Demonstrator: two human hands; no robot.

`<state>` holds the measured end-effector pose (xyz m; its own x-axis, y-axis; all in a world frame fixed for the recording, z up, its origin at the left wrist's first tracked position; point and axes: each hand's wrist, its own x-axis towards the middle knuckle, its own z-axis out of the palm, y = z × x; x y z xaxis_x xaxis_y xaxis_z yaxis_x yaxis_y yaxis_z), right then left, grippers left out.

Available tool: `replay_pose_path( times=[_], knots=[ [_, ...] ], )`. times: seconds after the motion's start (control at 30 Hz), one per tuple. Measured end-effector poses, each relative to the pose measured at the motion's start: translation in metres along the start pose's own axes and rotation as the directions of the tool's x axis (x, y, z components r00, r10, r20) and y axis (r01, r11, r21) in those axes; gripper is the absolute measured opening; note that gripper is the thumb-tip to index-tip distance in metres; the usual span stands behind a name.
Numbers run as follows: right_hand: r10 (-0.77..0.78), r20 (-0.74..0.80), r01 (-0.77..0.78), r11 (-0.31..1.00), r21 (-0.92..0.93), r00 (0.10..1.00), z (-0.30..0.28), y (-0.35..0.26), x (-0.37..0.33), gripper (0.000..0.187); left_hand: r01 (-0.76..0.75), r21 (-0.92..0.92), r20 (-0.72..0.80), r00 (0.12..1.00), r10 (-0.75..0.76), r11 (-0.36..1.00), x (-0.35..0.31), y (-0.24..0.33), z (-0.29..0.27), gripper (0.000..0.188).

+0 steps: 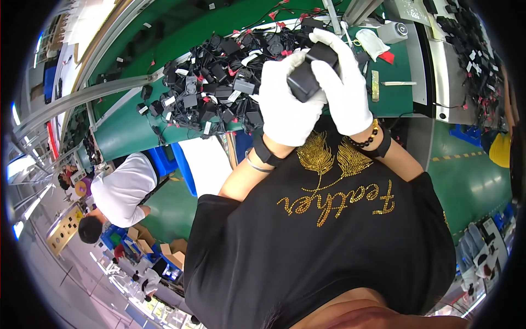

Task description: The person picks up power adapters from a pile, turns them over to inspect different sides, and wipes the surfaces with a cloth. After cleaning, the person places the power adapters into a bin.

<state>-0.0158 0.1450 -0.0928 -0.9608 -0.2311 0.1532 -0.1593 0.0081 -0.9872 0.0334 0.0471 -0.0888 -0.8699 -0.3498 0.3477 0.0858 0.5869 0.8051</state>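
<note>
White gloves (pixel 287 112) on both hands (pixel 346 96); black wristbands (pixel 267 153); silver bangle (pixel 256 164) left, dark-and-gold beads (pixel 375 131) right; black short-sleeved shirt (pixel 323 257), gold-studded feathers (pixel 316 154), lettering (pixel 339 210).

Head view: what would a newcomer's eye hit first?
Probably the white-gloved left hand and right hand, top centre, holding at least one boxy black adapter between them. Next, the tangled heap of black cabled adapters left of them on the green workbench. Then the gold plume motif on the black T-shirt below.
</note>
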Motion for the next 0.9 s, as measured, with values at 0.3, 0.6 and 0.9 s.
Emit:
replay_pose_path(
  times=[0.3, 0.6, 0.9],
  knots=[
    [0.105, -0.005, -0.098, 0.943, 0.318, 0.994, -0.01, 0.03, 0.013, 0.024, -0.161, 0.115, -0.049, 0.985, 0.167, 0.98, -0.002, -0.002, 0.012, 0.052],
    [0.162, 0.118, -0.197, 0.891, 0.409, 0.98, -0.006, -0.003, 0.003, 0.027, -0.13, -0.022, -0.061, 0.99, 0.128, 0.991, -0.003, -0.001, 0.007, 0.052],
    [-0.008, 0.32, 0.017, 1.0, -0.025, 0.947, -0.03, -0.001, 0.018, 0.033, 0.342, -0.37, 0.219, 0.936, -0.276, 0.864, 0.013, -0.002, -0.012, 0.039]
  ],
)
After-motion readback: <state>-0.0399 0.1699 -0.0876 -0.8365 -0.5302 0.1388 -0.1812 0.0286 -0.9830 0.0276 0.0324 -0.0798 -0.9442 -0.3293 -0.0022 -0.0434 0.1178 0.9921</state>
